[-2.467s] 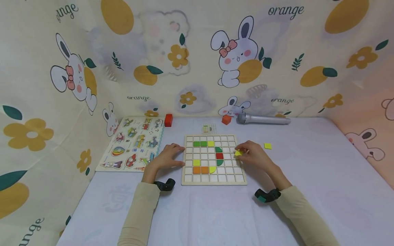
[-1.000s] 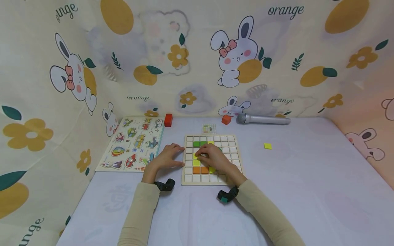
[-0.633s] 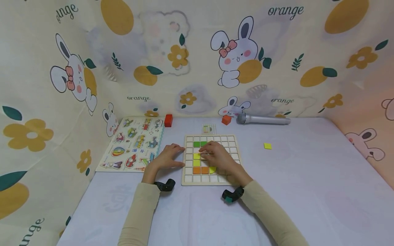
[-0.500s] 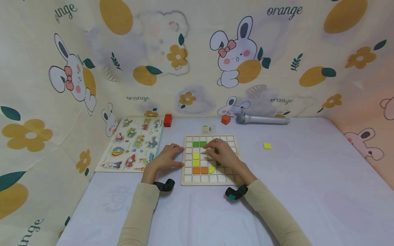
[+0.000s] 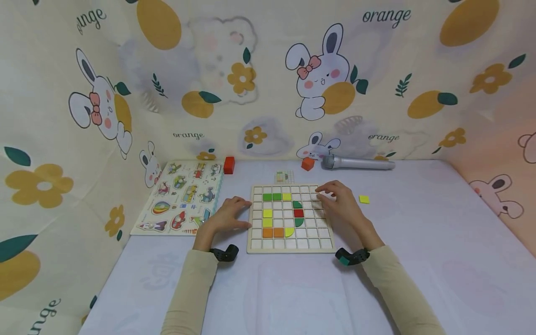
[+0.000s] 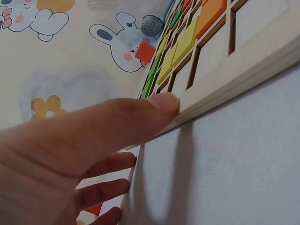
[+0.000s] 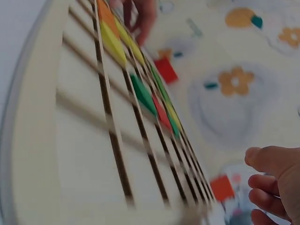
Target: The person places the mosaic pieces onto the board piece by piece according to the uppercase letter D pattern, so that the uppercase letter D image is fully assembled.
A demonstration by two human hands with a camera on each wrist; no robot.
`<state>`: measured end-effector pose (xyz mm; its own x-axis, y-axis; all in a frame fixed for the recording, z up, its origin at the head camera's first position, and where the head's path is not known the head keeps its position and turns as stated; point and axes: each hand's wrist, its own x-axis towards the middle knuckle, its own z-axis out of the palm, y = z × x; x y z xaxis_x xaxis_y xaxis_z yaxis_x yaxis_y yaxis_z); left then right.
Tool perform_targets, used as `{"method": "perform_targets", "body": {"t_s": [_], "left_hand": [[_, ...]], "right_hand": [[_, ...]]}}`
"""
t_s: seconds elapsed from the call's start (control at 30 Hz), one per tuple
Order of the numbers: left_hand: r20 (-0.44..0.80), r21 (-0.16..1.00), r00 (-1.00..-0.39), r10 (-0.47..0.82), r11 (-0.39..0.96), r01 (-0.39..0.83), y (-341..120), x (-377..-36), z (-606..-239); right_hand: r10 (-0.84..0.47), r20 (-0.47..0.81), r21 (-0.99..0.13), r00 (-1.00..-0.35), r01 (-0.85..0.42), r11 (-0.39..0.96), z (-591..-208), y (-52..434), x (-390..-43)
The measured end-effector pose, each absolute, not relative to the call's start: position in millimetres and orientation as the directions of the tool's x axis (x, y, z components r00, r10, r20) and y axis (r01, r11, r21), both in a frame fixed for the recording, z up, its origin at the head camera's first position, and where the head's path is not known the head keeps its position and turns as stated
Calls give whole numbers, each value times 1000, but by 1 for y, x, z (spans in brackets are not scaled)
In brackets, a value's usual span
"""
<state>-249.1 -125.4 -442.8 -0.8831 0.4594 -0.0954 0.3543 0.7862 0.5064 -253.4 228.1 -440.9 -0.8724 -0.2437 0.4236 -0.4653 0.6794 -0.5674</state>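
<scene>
A wooden grid board (image 5: 291, 251) lies on the table with coloured tiles in some of its cells. My left hand (image 5: 226, 216) steadies its left edge, and the left wrist view shows the thumb (image 6: 161, 105) pressed to the rim. Over the board's right edge hovers my right hand (image 5: 345, 207), fingers loosely bent and nothing between them. Two yellow square tiles (image 5: 267, 217) sit one above the other on the left, above a row of orange tiles (image 5: 273, 232). Green rounded pieces flank a red tile (image 5: 298, 213). One loose yellow tile (image 5: 364, 199) rests right of the board.
A small pattern card (image 5: 284, 177) lies behind the board. Farther back are a red block (image 5: 229, 165), an orange-red block (image 5: 307, 164) and a silver microphone (image 5: 358, 162). A picture puzzle board (image 5: 180, 195) lies at the left, beside the patterned cloth wall (image 5: 268, 60).
My right hand brought a yellow tile from the right to the left side of the grid, released it above the other yellow square, then moved back right. The left hand stayed put.
</scene>
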Motion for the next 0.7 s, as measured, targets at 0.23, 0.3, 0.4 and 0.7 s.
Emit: {"method": "perform_targets", "body": {"t_s": [0.23, 0.3, 0.4, 0.7], "left_hand": [[-97, 505, -883, 459, 787, 354, -125, -248, -441], [-97, 501, -883, 459, 789, 355, -125, -248, -441], [-103, 502, -885, 455, 792, 349, -125, -248, -441], [-106, 506, -888, 448, 793, 339, -125, -249, -443]], "right_hand": [[-128, 433, -539, -892, -370, 757, -447, 272, -249], [-92, 437, -534, -895, -341, 774, -449, 283, -248], [-34, 422, -540, -906, -281, 794, -451, 296, -247], [84, 305, -528, -949, -95, 844, -453, 312, -243]]}}
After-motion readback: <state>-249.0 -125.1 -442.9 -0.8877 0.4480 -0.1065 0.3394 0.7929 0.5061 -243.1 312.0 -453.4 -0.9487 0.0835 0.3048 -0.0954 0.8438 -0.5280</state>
